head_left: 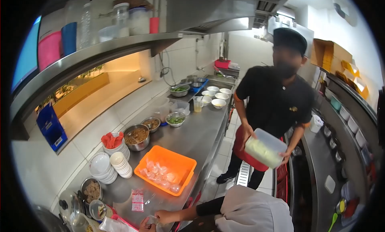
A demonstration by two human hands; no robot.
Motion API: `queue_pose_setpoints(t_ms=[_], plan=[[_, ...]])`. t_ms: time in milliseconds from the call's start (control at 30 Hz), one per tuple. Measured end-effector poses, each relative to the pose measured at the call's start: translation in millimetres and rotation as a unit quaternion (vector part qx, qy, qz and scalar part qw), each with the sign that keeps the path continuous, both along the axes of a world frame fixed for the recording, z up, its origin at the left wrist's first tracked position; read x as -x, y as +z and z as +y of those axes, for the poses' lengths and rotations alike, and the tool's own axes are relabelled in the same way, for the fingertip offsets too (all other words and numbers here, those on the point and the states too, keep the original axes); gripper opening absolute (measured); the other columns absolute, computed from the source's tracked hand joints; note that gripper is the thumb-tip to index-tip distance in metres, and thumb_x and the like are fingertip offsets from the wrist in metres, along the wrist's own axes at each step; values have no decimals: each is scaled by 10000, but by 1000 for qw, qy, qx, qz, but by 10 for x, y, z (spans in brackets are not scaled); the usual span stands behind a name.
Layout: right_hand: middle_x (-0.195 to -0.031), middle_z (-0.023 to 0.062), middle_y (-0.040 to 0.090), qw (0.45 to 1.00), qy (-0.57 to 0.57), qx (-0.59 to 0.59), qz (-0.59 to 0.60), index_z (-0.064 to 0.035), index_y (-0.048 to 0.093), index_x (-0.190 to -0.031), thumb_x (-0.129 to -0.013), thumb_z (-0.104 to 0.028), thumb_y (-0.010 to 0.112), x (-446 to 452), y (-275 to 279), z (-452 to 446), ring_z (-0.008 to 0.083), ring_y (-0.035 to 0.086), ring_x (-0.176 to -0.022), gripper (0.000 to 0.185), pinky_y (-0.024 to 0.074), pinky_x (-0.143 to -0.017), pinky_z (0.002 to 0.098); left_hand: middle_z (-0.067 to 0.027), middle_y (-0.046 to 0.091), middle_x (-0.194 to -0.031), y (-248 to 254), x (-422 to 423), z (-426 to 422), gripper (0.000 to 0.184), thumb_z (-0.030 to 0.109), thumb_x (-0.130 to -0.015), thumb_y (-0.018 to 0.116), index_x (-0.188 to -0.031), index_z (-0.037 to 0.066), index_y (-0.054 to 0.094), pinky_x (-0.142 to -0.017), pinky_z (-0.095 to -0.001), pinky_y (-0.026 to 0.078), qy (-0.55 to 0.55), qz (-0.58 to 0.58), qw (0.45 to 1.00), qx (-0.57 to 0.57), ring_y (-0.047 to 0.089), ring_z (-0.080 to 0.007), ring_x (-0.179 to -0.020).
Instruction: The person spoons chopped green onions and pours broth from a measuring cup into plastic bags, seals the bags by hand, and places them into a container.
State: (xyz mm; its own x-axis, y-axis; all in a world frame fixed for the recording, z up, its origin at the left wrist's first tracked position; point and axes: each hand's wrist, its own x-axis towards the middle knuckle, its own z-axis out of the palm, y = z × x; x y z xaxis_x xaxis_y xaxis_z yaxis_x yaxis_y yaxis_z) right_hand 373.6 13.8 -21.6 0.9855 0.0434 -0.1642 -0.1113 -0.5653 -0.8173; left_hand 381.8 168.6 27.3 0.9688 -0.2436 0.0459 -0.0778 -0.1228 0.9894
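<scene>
On the long steel counter (pixel 182 135), the work looks partway along, judging by how things lie; the orange tray (pixel 176 160) carries a loose heap of small clear bags (pixel 158 172) with pale contents, which seem to be finished; the right hand (pixel 163 217) and left hand (pixel 147 225) are together at the counter's near edge, over a piece of thin clear plastic (pixel 152 220), which looks not yet done; how many more are left, I cannot tell. The right hand's fingers appear to pinch the plastic; the left hand is cut off by the lower frame edge, so I cannot tell whether its fingers are spread or pressed together.

As for materials, the counter is smooth, dully reflective metal; a co-worker (pixel 272 99) beyond it grips a translucent, round-cornered box (pixel 264 147) of pale, soft-looking food; the tray is rigid, glossy plastic, rectangular with sloping walls; a round steel bowl (pixel 136 147) behind it bears coarse brown food; a stack of pale cups (pixel 121 164) leans in a ribbed column; a flat pink-and-white packet (pixel 137 200) lies near the hands; the bags are crinkled, rounded and shiny.
</scene>
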Motion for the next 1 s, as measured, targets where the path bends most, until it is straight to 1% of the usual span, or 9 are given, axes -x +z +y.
queue_pose_setpoints(t_ms=[133,233,333,533,700,767,867,933,1000], plan=[[-710,149,629,989,-30,-141,-12,-26,639,-822,-732,-121,639,-162,-207,-29,255,600,-665,131,476,-631,390,-113,676,-782,184,-10,-137,315,140,-721,710,-997,-8,675,-639,-330,522,-22,16,999,-42,648,-166,-671],[-644,61,591,930,-40,-353,93,-35,615,-771,-754,-157,677,-279,-197,-48,156,545,-519,138,449,-466,303,-110,675,-779,251,-33,-190,299,140,-730,704,-986,-11,677,-641,-329,518,-29,25,998,-59,642,-168,-675],[-637,29,562,906,-104,-389,126,-59,602,-785,-777,-141,670,-241,-30,-22,134,544,-522,107,440,-444,284,-107,673,-776,283,-48,-207,283,141,-739,698,-976,-14,679,-643,-328,514,-37,29,996,-78,637,-169,-679],[-640,34,564,902,-110,-408,91,-55,595,-808,-779,-109,668,-230,87,0,136,555,-529,96,451,-446,277,-101,669,-769,327,-107,-250,256,143,-758,686,-955,-20,684,-647,-326,506,-49,40,993,-99,625,-173,-687],[-668,40,593,920,-97,-380,-11,-51,592,-829,-780,-97,674,-110,299,-84,136,572,-537,106,463,-451,281,-96,667,-764,346,-131,-132,236,144,-774,676,-937,-26,687,-650,-325,500,-37,48,992,-107,615,-176,-694],[-681,46,603,931,-73,-358,-19,-44,591,-833,-786,-99,672,-74,518,-170,129,572,-533,109,465,-452,283,-94,665,-762,357,-135,-62,229,145,-780,673,-930,-28,688,-652,-324,497,-26,49,993,-102,611,-177,-696],[-699,54,611,945,-51,-323,-13,-34,597,-839,-806,-107,670,-198,358,-180,125,571,-531,109,475,-478,284,-91,664,-759,369,-94,30,221,146,-790,667,-920,-31,690,-654,-323,493,-14,45,993,-111,605,-178,-700],[-696,44,605,967,-88,-237,22,-21,595,-849,-824,-123,674,-158,666,-183,125,587,-576,132,480,-520,303,-113,678,-762,421,-168,71,276,169,-777,681,-948,-47,689,-634,-326,496,10,23,988,-152,617,-183,-689],[-705,69,619,980,-39,-175,-87,-21,596,-842,-818,-120,676,-271,394,-192,170,604,-588,129,485,-551,327,-136,676,-725,345,-135,109,280,193,-761,674,-926,-33,682,-601,-349,500,36,5,990,-138,637,-212,-653]])
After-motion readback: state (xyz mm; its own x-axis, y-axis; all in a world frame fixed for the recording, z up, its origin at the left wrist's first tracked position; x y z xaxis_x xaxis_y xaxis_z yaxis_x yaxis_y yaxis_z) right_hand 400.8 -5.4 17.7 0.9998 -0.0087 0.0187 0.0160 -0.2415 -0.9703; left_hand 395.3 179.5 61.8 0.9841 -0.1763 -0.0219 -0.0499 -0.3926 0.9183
